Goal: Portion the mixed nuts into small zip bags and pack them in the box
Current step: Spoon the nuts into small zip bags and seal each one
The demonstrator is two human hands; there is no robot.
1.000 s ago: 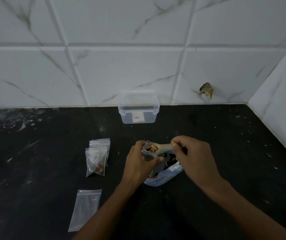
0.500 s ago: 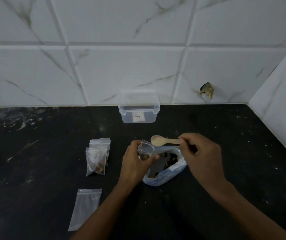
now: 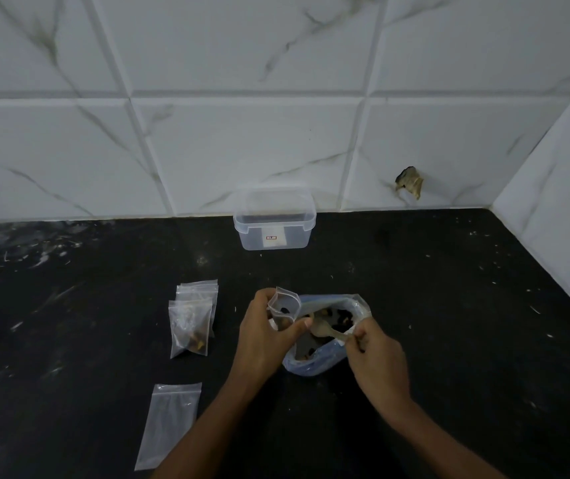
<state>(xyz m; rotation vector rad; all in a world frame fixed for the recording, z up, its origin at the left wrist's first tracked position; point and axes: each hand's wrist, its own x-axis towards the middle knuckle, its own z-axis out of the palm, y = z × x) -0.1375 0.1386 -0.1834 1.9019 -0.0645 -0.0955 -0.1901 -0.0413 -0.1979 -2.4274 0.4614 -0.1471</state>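
A black table (image 3: 449, 305), flecked with pale specks, meets white marble-veined wall tiles (image 3: 242, 150) (one chipped at 2 o'clock). The clear box (image 3: 274, 223) stands at 12 against the wall. The left hand (image 3: 266, 337) pinches a small zip bag (image 3: 285, 307) open in its grip; the right hand (image 3: 376, 357) grips a spoon (image 3: 326, 330) inside the nut bag (image 3: 325, 337). Filled bags (image 3: 192, 319) lie at 9, an empty zip bag (image 3: 169, 423) at 7.

4 zip bags (image 3: 190, 326), 1 box (image 3: 274, 223)

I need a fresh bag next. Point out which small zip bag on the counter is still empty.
The flat empty zip bag nearest the camera, lying alone; the filled zip bags behind it hold nuts.
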